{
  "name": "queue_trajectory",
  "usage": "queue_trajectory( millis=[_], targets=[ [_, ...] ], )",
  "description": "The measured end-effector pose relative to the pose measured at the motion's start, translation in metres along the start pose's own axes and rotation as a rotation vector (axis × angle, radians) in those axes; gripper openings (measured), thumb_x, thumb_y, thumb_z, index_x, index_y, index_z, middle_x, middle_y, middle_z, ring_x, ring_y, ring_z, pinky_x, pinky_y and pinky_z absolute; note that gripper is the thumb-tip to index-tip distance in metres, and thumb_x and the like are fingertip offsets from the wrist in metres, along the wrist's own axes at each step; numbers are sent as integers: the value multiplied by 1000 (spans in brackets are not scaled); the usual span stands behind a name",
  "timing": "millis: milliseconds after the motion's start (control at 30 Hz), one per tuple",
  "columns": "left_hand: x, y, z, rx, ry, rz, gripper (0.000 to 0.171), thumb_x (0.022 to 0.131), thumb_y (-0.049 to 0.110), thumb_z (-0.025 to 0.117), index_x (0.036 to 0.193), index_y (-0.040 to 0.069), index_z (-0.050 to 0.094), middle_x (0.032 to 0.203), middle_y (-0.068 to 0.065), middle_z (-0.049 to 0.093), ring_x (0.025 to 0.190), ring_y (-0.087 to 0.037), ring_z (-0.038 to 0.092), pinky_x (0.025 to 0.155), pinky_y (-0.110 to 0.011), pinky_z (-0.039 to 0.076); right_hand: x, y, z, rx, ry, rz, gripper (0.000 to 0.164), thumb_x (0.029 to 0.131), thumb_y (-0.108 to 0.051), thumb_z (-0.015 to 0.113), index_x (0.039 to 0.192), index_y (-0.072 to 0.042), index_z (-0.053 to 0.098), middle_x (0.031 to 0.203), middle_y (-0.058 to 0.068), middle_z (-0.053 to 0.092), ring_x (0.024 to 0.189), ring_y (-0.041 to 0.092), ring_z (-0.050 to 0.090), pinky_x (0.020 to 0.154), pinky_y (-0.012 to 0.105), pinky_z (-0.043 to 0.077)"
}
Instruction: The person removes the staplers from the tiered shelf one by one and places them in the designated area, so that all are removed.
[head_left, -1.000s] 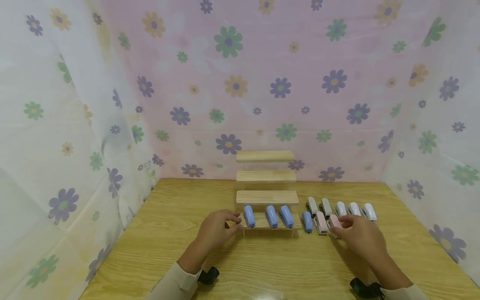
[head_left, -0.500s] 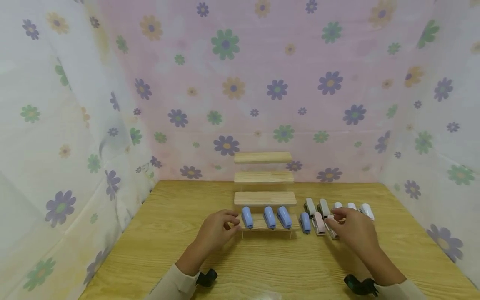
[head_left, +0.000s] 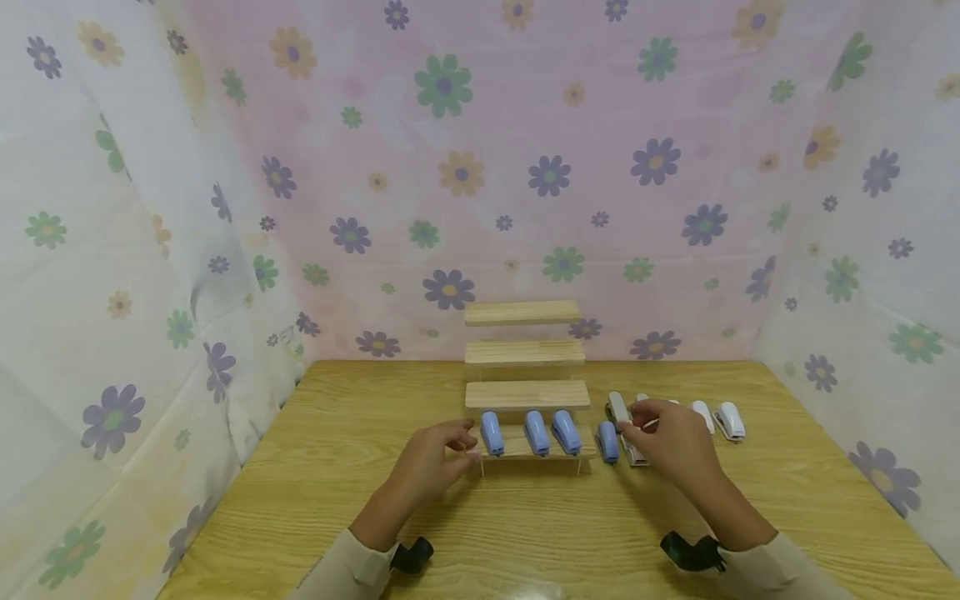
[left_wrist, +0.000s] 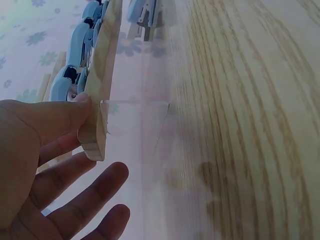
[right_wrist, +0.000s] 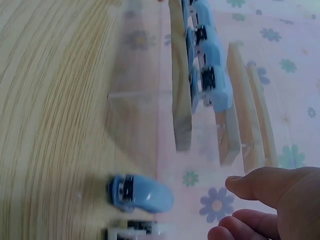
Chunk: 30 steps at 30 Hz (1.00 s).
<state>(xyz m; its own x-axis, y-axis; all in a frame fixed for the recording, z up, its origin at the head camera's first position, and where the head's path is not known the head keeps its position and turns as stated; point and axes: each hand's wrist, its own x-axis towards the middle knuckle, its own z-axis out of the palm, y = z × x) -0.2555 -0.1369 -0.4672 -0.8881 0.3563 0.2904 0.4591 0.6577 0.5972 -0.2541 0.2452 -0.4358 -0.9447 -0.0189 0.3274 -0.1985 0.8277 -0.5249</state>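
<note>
At the left end of the lowest board of a stepped wooden display stand (head_left: 514, 442), my left hand (head_left: 431, 458) pinches the board end (left_wrist: 93, 137) between thumb and finger. Three light-blue mini staplers (head_left: 536, 432) stand on that board. My right hand (head_left: 678, 446) hovers over the staplers at the right, fingers loosely bent, nothing held. Nearest its fingertips are a blue stapler (head_left: 607, 442) on the table and a partly hidden pink stapler (head_left: 638, 456). In the right wrist view its thumb and fingers are apart, beyond the blue stapler (right_wrist: 150, 195).
A grey stapler (head_left: 617, 407) stands behind the blue one, with another mostly covered by the right hand. White staplers (head_left: 729, 422) line the right side of the wooden table (head_left: 360, 408). The stand's upper boards (head_left: 525, 351) rise toward a flowered cloth backdrop (head_left: 510, 125).
My right hand has moved left from the outer pink stapler, across the row, toward the blue stapler on the table. The left hand stays at the stand's end.
</note>
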Motion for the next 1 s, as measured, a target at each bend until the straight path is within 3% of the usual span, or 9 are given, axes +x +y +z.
queue_trajectory(
  millis=[167, 367, 467, 533, 633, 700, 767, 1000],
  targets=[
    [3, 0, 3, 10, -11, -3, 11, 96, 29, 76, 102, 20, 74, 145, 1, 64, 101, -17, 72, 78, -29, 57, 3, -15, 6, 23, -20, -11, 37, 90, -33, 81, 117, -7, 77, 92, 1, 77, 77, 17, 72, 57, 31, 54],
    [4, 2, 3, 44, -13, 19, 10, 96, 26, 76, 98, 20, 69, 140, -2, 66, 77, -4, 60, 64, -21, 51, 4, -28, 14, 78, -34, -22, 35, 91, -32, 80, 117, -8, 77, 97, 5, 78, 81, 19, 74, 62, 32, 57],
    [5, 2, 4, 62, -7, 21, 10, 96, 27, 76, 95, 21, 68, 139, -1, 66, 73, -6, 59, 62, -23, 50, 4, -35, 16, 83, -42, -32, 37, 92, -34, 80, 119, -8, 77, 98, 5, 77, 83, 19, 73, 64, 34, 58],
    [6, 3, 5, 79, -4, 24, 11, 96, 29, 76, 94, 23, 68, 138, 0, 67, 83, -12, 66, 67, -25, 52, 4, -38, 18, 89, -56, -30, 38, 92, -34, 79, 120, -9, 76, 98, 4, 77, 84, 19, 73, 64, 33, 58],
    [7, 6, 6, 77, -14, 25, 11, 96, 31, 76, 94, 24, 67, 138, 1, 67, 81, -16, 66, 67, -27, 52, 5, -41, 23, 114, -75, -29, 39, 93, -35, 79, 122, -10, 76, 99, 3, 77, 86, 19, 73, 63, 32, 58],
    [7, 7, 6, 70, -23, 22, 11, 97, 30, 75, 94, 24, 67, 138, 1, 67, 74, -13, 64, 63, -26, 51, 6, -43, 26, 123, -76, -27, 38, 93, -35, 79, 122, -10, 76, 100, 3, 77, 86, 19, 73, 62, 30, 57],
    [6, 7, 6, 58, -29, 10, 10, 97, 29, 75, 95, 23, 67, 139, 0, 67, 59, -9, 52, 55, -24, 47, 7, -45, 29, 136, -71, -31, 39, 93, -36, 79, 122, -10, 76, 101, 4, 77, 87, 20, 74, 63, 30, 58],
    [5, 6, 4, 50, -24, -25, 8, 98, 28, 74, 96, 23, 68, 141, 3, 66, 55, -2, 45, 51, -22, 43, 7, -54, 38, 152, -85, -14, 39, 91, -40, 80, 121, -15, 76, 104, 5, 78, 88, 19, 74, 65, 33, 60]
  ],
)
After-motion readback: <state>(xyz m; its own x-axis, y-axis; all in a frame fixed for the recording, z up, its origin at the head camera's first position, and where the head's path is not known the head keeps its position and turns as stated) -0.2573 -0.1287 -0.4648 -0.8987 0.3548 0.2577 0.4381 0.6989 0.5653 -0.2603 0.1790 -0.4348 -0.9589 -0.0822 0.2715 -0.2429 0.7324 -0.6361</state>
